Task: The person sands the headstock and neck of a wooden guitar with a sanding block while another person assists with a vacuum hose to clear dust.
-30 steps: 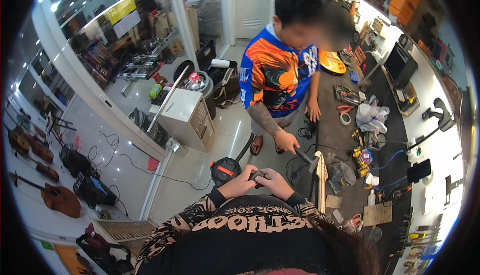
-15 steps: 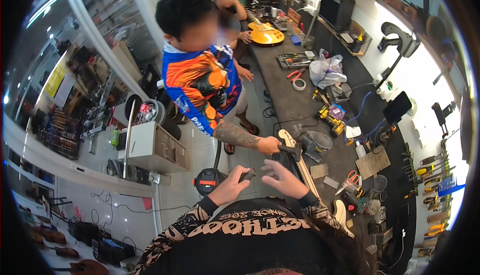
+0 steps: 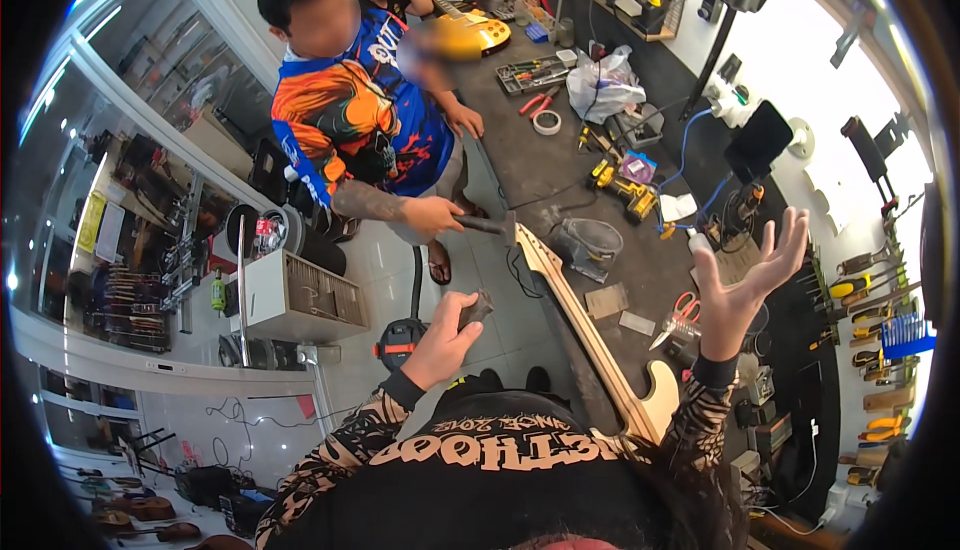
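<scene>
My left hand (image 3: 438,338) is closed around a small dark block (image 3: 478,308), held in the air left of the workbench. What kind of block it is, I cannot make out. Over the bench's right side, my right hand (image 3: 735,295) is raised with fingers spread and holds nothing. Between my hands lies a pale, unpainted electric guitar (image 3: 658,400), its long neck running along the bench's near edge. A co-worker's hand (image 3: 433,214) grips a black vacuum nozzle (image 3: 490,225), its end at the guitar's headstock.
On the workbench (image 3: 500,130) are scissors (image 3: 684,312), a yellow drill (image 3: 630,193), a tape roll (image 3: 546,123), a clear container (image 3: 590,248) and a yellow guitar (image 3: 478,37). A black-and-red vacuum (image 3: 403,343) stands on the floor near a white cabinet (image 3: 300,295). Another person sits farther back.
My right hand has swung up and to the right, away from my left, which keeps the dark block. The co-worker's nozzle has shifted from the guitar's neck toward the headstock end. My view has turned right.
</scene>
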The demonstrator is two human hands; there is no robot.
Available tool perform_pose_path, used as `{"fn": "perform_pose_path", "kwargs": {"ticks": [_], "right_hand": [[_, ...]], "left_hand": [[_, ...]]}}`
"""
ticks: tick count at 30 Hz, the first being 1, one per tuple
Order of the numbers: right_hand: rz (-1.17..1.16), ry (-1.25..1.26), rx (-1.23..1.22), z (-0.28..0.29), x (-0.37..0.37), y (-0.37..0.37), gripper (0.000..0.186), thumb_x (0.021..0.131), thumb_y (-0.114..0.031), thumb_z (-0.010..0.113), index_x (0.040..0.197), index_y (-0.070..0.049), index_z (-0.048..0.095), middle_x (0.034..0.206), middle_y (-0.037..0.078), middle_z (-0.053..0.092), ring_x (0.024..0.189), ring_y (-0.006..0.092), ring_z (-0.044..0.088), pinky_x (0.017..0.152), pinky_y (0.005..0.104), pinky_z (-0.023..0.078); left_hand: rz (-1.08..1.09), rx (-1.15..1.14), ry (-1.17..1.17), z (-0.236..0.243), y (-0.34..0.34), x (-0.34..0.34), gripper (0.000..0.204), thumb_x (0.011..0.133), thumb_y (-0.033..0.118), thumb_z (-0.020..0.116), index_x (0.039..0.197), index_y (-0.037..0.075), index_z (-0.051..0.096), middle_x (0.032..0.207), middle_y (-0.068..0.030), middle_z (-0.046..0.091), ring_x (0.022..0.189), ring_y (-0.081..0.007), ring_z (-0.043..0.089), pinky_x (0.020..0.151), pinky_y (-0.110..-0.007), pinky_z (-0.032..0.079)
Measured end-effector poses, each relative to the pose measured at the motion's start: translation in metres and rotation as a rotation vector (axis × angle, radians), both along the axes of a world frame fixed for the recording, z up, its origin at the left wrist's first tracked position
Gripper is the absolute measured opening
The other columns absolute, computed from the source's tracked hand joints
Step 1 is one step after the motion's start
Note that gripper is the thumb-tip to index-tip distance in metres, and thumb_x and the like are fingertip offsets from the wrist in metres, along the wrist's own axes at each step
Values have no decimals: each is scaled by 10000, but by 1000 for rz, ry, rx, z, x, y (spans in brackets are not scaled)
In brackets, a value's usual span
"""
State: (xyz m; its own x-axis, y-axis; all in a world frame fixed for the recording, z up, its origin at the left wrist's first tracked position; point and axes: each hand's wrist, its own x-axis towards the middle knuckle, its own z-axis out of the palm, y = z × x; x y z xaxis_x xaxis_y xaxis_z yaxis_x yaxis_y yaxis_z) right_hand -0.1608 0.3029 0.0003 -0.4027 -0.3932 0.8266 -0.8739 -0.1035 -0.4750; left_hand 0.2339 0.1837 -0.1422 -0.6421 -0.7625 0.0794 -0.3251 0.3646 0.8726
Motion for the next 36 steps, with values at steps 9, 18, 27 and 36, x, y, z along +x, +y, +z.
{"fn": "perform_pose_path", "kwargs": {"ticks": [9, 18, 27, 36], "right_hand": [[-16, 55, -112, 8, -14, -4, 1315, 837, -294, 1002, 1779, -63, 114, 1787, 180, 207, 1648, 424, 314, 1318, 649, 350], [12, 56, -134, 11, -15, -7, 1234, 867, -167, 947, 1774, -58, 118, 1815, 200, 208, 1644, 419, 333, 1335, 630, 304], [-1, 74, -130, 13, -25, -13, 1356, 826, -345, 1013, 1781, -59, 94, 1791, 202, 211, 1651, 441, 306, 1319, 656, 332], [17, 79, -153, 12, -30, -41, 1251, 870, -212, 974, 1771, -65, 119, 1751, 181, 232, 1597, 432, 388, 1250, 634, 439]], "left_hand": [[63, 77, -76, -16, 36, 5, 425, 1099, 134, 625, 1447, -71, 493, 1395, -219, 553, 1366, -371, 553, 1213, -428, 407], [104, 105, -62, -26, 44, 1, 427, 1102, 133, 622, 1451, -78, 498, 1401, -224, 555, 1373, -379, 559, 1215, -431, 410], [140, 87, -91, -20, 49, -3, 443, 1101, 141, 623, 1468, -69, 490, 1418, -241, 555, 1403, -406, 545, 1224, -450, 406], [183, 43, -113, -15, 56, 3, 462, 1103, 161, 630, 1476, -70, 484, 1430, -266, 549, 1384, -417, 548, 1210, -466, 421]]}}
